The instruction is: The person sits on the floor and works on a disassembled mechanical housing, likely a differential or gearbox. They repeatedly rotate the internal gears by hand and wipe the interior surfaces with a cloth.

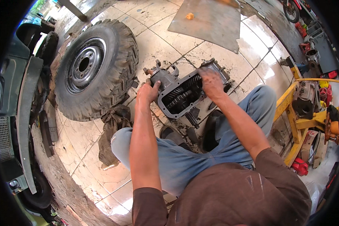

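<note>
A grey metal gearbox [172,114] lies on the tiled floor between my feet, its open side facing up. Dark, oily gears [181,96] show inside the flanged opening, and a splined shaft [192,119] sticks out on the near side. My left hand [149,91] grips the housing's left end, thumb on top and fingers mostly hidden round the side. At the right end, my right hand [211,80] is curled over the opening's edge, its fingertips partly out of sight. Both hands look dirty with grease.
A big knobbly tyre on a black rim [86,64] lies at left, a dark rag [115,132] beside it. Beyond the gearbox is a flat metal sheet [209,22]. A yellow stand [290,109] holding metal parts is at right; a green vehicle [12,90] stands far left.
</note>
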The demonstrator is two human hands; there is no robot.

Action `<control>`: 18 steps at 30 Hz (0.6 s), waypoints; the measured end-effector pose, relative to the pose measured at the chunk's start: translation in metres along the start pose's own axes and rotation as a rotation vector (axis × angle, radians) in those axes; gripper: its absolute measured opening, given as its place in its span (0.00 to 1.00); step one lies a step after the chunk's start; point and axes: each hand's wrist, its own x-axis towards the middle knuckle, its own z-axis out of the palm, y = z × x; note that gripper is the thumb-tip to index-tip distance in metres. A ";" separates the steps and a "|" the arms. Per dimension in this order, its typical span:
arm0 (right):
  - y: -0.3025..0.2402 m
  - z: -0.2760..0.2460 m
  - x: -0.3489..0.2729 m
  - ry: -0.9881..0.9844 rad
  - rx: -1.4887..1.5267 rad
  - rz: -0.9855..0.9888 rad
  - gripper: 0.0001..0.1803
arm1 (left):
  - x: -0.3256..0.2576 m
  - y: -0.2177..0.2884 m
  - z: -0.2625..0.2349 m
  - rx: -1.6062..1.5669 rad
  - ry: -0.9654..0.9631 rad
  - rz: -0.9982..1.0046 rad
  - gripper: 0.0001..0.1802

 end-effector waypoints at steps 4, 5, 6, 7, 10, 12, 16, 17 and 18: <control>-0.011 0.000 0.002 -0.035 -0.027 0.074 0.23 | 0.003 -0.006 0.003 0.005 -0.015 -0.001 0.41; -0.019 0.000 0.004 -0.046 0.006 0.006 0.24 | 0.004 -0.005 0.001 0.003 -0.012 -0.007 0.41; -0.025 0.000 0.007 -0.056 0.039 -0.062 0.25 | 0.005 -0.003 0.000 0.002 -0.009 -0.013 0.41; -0.029 -0.002 0.008 -0.066 0.073 -0.131 0.25 | 0.005 -0.001 0.000 0.006 -0.004 -0.008 0.41; -0.020 -0.008 0.005 -0.079 0.030 -0.009 0.25 | 0.001 -0.005 0.000 0.016 -0.001 -0.013 0.41; -0.002 -0.006 -0.001 0.017 -0.043 0.041 0.25 | 0.002 0.002 0.000 0.023 -0.023 -0.011 0.41; -0.030 0.000 0.004 -0.116 0.032 -0.005 0.24 | 0.003 -0.002 0.001 0.014 -0.002 -0.006 0.42; -0.030 -0.001 0.002 -0.087 0.067 -0.059 0.24 | 0.002 -0.001 0.000 0.014 -0.003 -0.005 0.42; -0.030 -0.001 0.001 -0.058 0.100 -0.113 0.24 | 0.001 0.000 -0.001 0.014 -0.003 -0.003 0.43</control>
